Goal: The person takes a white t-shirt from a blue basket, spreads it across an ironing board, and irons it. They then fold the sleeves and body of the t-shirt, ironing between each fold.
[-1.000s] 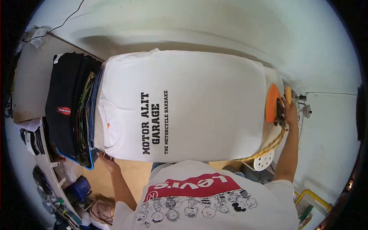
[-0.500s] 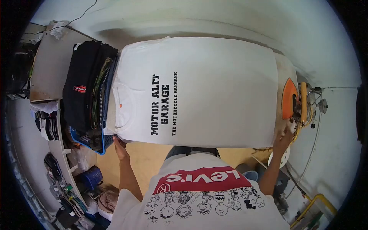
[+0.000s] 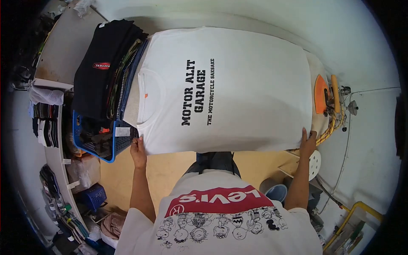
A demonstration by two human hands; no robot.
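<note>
Across the board (image 3: 318, 63), right hand (image 3: 307, 143) has left iron (image 3: 321, 94) for shirt (image 3: 246, 85) hem

1. A white cotton T-shirt with black lettering (image 3: 246, 85) lies flat across a beige padded ironing board (image 3: 315, 67).
2. The left hand (image 3: 138, 151) curls at the shirt's near shoulder edge; whether it grips is unclear.
3. The right hand (image 3: 307, 142) rests with fingers extended on the near hem corner.
4. An orange-soled iron (image 3: 321, 94) sits just beyond the hem.
5. A stack of folded dark clothes (image 3: 102, 72) tops a blue plastic basket (image 3: 111, 146).
</note>
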